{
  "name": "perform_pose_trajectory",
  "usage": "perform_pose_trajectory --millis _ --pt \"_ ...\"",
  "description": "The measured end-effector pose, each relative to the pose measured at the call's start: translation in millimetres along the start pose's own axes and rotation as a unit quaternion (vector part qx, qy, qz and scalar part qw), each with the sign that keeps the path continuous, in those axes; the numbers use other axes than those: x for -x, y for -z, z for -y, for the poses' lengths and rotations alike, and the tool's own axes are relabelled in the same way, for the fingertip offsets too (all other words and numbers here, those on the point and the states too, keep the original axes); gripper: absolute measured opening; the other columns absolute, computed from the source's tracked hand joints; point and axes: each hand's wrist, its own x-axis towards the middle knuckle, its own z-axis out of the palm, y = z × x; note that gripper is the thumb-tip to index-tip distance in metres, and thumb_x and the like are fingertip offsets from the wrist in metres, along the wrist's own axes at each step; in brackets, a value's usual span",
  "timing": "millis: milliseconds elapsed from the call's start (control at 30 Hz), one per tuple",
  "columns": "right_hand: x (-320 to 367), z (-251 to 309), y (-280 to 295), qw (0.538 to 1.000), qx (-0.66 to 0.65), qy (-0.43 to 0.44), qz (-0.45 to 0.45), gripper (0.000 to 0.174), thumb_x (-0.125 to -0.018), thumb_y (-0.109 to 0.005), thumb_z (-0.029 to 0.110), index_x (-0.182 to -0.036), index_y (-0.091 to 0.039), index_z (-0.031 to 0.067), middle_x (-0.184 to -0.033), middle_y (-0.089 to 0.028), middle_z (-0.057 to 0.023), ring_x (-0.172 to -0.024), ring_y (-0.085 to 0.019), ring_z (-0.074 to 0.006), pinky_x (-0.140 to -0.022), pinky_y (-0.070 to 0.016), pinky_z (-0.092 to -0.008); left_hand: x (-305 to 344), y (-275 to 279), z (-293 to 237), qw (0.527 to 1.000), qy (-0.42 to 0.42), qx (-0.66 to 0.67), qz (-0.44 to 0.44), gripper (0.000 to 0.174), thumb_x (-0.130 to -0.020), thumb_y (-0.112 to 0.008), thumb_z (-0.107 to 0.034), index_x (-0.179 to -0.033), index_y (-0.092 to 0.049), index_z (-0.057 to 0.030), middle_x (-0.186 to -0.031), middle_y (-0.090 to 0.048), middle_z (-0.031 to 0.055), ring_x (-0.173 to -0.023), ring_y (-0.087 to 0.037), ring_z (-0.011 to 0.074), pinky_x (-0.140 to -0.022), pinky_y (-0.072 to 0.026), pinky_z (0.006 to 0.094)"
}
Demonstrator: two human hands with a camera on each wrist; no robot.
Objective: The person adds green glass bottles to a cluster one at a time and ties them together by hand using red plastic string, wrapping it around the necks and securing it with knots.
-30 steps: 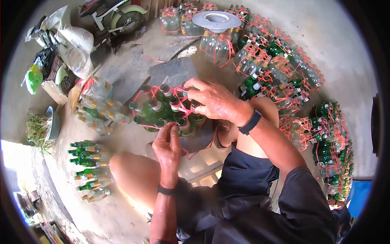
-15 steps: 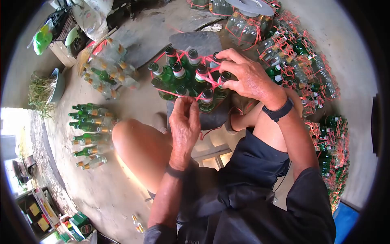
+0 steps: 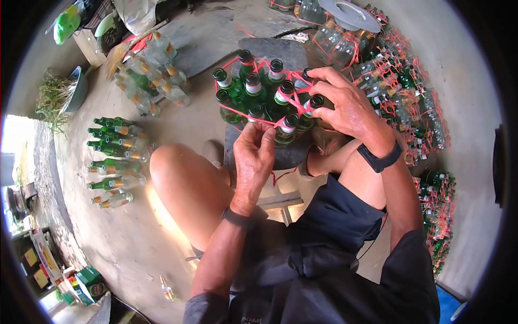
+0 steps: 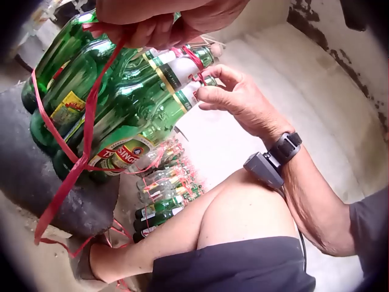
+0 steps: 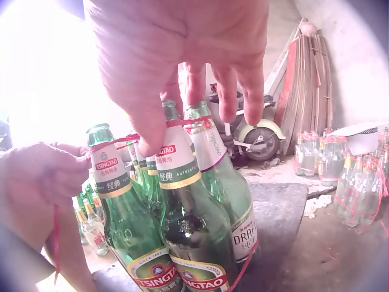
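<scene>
A bundle of green beer bottles (image 3: 253, 97) stands upright on a dark stone slab (image 3: 270, 49), laced with red string (image 3: 270, 124). My left hand (image 3: 258, 141) is at the bundle's near edge and pinches the string. In the left wrist view this hand (image 4: 159, 23) grips the string (image 4: 85, 137), which hangs down past the bottles (image 4: 121, 115). My right hand (image 3: 337, 102) lies over the necks on the bundle's right side. Its thumb and forefinger (image 4: 203, 91) pinch the string against a neck. In the right wrist view its fingers (image 5: 188, 85) reach down onto the bottle necks (image 5: 176, 164).
Many string-tied bottle bundles (image 3: 402, 81) crowd the right side, with a white round lid (image 3: 348, 13) on top. Loose green bottles (image 3: 113, 162) and clear ones (image 3: 151, 81) lie on the floor at left. My bare knee (image 3: 183, 178) is just below the slab. A scooter (image 5: 261, 137) is parked behind.
My left hand has come up to the bundle's near edge with the string. The right hand has stayed on the necks. The head view has tilted down.
</scene>
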Motion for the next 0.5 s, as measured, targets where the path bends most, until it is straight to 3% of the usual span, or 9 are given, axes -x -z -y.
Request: perform_pose_trajectory --millis 133,200,233,300,433,500 --pt "-1 21 8 0.997 0.059 0.033 -0.037 0.032 -0.082 -0.079 0.005 -0.113 -0.072 0.0023 -0.139 -0.063 -0.0114 -0.126 -0.063 -0.0357 -0.103 -0.0545 -0.0460 -1 3 7 0.999 -0.011 -0.031 -0.010 0.015 -0.107 -0.070 -0.012 -0.104 -0.070 0.0024 -0.088 -0.066 -0.0040 -0.081 -0.054 0.0036 -0.070 -0.0454 0.0236" --pt "-6 31 11 0.996 0.052 0.046 -0.054 0.026 -0.084 -0.075 0.002 -0.110 -0.073 0.0026 -0.124 -0.069 -0.0117 -0.117 -0.066 -0.0351 -0.098 -0.0555 -0.0456 -1 4 8 0.999 -0.002 -0.048 -0.013 0.015 -0.108 -0.070 -0.013 -0.104 -0.071 0.0014 -0.091 -0.066 -0.0058 -0.084 -0.055 0.0027 -0.074 -0.0454 0.0221" --pt "-9 34 10 0.996 0.052 0.048 -0.053 0.026 -0.084 -0.075 0.002 -0.110 -0.073 0.0026 -0.124 -0.069 -0.0117 -0.117 -0.066 -0.0351 -0.098 -0.0555 -0.0456 -1 3 8 0.999 0.010 -0.046 -0.021 0.017 -0.107 -0.071 -0.014 -0.105 -0.072 0.0027 -0.090 -0.067 -0.0054 -0.082 -0.055 0.0027 -0.072 -0.0457 0.0224" --pt "-16 38 7 0.998 -0.011 0.057 -0.024 0.021 -0.087 -0.074 -0.002 -0.108 -0.074 0.0009 -0.108 -0.072 -0.0142 -0.105 -0.069 -0.0372 -0.090 -0.0557 -0.0471 -2 1 9 0.998 0.022 -0.045 -0.030 0.019 -0.106 -0.072 -0.015 -0.105 -0.074 0.0039 -0.089 -0.068 -0.0049 -0.081 -0.055 0.0027 -0.071 -0.0460 0.0227" --pt "-29 40 -9 0.995 -0.063 0.076 0.024 0.019 -0.089 -0.066 0.000 -0.105 -0.074 0.0050 -0.099 -0.071 -0.0132 -0.094 -0.070 -0.0385 -0.082 -0.0571 -0.0471 -5 -2 12 0.994 0.056 -0.062 -0.074 0.025 -0.104 -0.075 -0.017 -0.105 -0.078 0.0077 -0.084 -0.070 -0.0028 -0.076 -0.056 0.0035 -0.067 -0.0471 0.0240" --pt "-36 41 -15 0.993 -0.052 0.076 0.068 0.018 -0.091 -0.064 0.003 -0.105 -0.076 0.0049 -0.098 -0.074 -0.0174 -0.092 -0.072 -0.0411 -0.081 -0.0572 -0.0496 -7 -5 13 0.990 0.056 -0.086 -0.093 0.027 -0.103 -0.076 -0.018 -0.102 -0.079 0.0092 -0.081 -0.070 -0.0020 -0.074 -0.057 0.0044 -0.065 -0.0478 0.0246"
